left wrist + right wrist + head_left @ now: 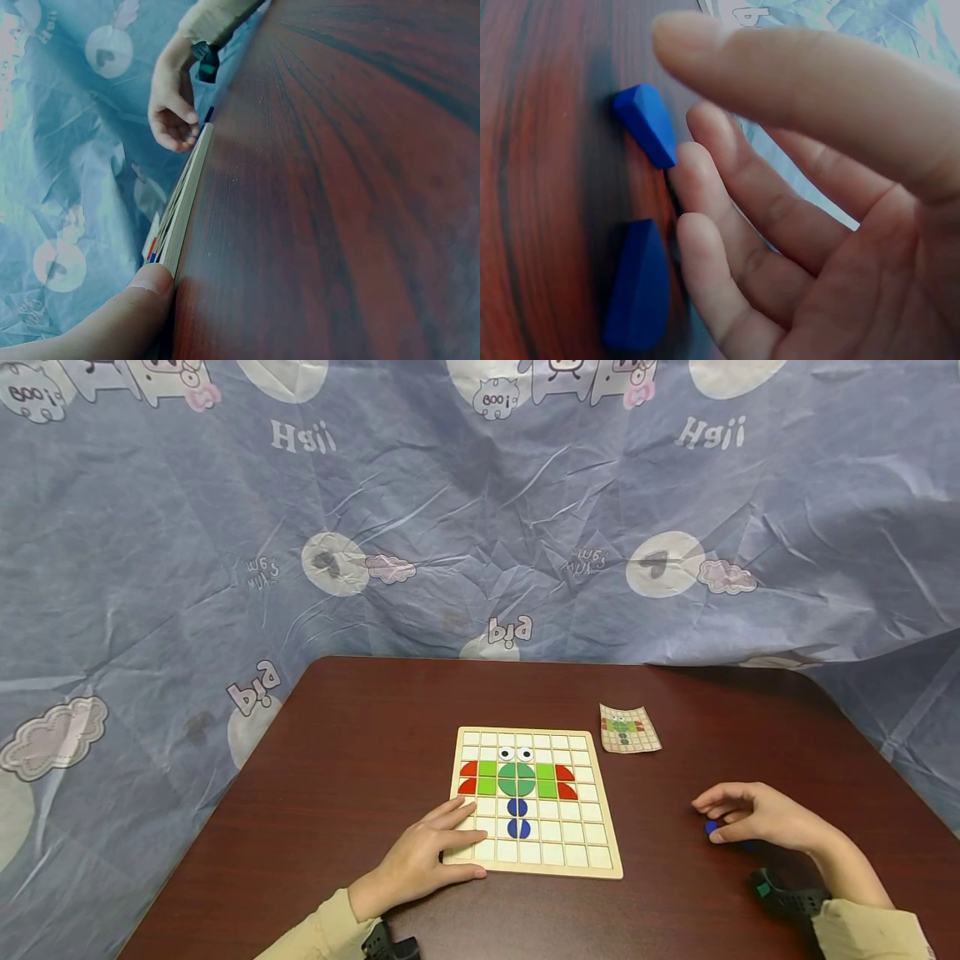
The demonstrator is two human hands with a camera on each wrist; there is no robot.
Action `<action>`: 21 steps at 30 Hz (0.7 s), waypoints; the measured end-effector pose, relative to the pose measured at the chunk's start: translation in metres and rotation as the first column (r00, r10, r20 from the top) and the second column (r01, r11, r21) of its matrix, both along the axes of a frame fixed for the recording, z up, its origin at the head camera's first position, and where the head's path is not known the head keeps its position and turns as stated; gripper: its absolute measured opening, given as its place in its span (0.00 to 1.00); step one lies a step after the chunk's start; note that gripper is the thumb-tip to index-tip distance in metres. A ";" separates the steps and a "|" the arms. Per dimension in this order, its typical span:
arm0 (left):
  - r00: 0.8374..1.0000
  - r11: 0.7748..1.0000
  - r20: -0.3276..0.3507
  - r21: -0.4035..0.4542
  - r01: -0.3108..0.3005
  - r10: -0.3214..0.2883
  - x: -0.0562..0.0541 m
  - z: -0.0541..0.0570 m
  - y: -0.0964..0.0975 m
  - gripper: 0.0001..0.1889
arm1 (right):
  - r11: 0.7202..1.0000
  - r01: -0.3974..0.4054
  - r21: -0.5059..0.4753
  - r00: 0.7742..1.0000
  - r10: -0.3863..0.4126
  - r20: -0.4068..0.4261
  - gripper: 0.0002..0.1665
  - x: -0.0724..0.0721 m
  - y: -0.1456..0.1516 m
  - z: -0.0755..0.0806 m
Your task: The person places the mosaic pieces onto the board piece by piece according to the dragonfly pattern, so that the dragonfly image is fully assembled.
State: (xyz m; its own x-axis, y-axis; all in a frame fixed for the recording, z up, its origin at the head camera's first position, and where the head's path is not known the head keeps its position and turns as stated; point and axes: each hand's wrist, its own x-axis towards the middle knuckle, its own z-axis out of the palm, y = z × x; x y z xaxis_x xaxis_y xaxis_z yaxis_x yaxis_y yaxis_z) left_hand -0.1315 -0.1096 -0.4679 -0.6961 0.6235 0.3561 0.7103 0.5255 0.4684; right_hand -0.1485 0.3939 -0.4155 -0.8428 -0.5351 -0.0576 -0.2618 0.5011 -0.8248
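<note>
A pale wooden grid board (540,856) lies on the table, with white squares and a figure of colored pieces: white eyes, green middle, red ends, blue pieces (518,818) below. My left hand (427,856) rests at its lower left edge, fingers spread over the squares; in the left wrist view its thumb (154,281) meets the board's side. To the right, my right hand (765,817) hovers low, fingers loosely bent, around two loose blue blocks. In the right wrist view one blue block (646,124) lies by the fingertips, another (637,289) below it; no block is gripped.
A small pattern card (628,731) with a similar figure lies behind the board's right corner. The dark red-brown table (375,735) ends at a printed blue cloth (450,527) hanging behind it. Both wrists wear black straps (795,897).
</note>
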 end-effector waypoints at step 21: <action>1.000 1.000 -0.017 0.004 0.004 -0.004 0.000 0.000 0.001 0.25 | 0.995 0.094 0.047 0.995 -0.092 -0.028 0.14 -0.003 0.001 -0.009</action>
State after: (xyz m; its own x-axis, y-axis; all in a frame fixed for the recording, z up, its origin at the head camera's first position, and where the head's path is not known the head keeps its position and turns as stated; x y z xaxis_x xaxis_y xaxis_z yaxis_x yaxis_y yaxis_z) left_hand -0.1314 -0.1090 -0.4679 -0.6877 0.6244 0.3703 0.7199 0.5207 0.4589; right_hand -0.1518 0.3952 -0.4243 -0.8903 -0.4515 -0.0592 -0.2328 0.5630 -0.7930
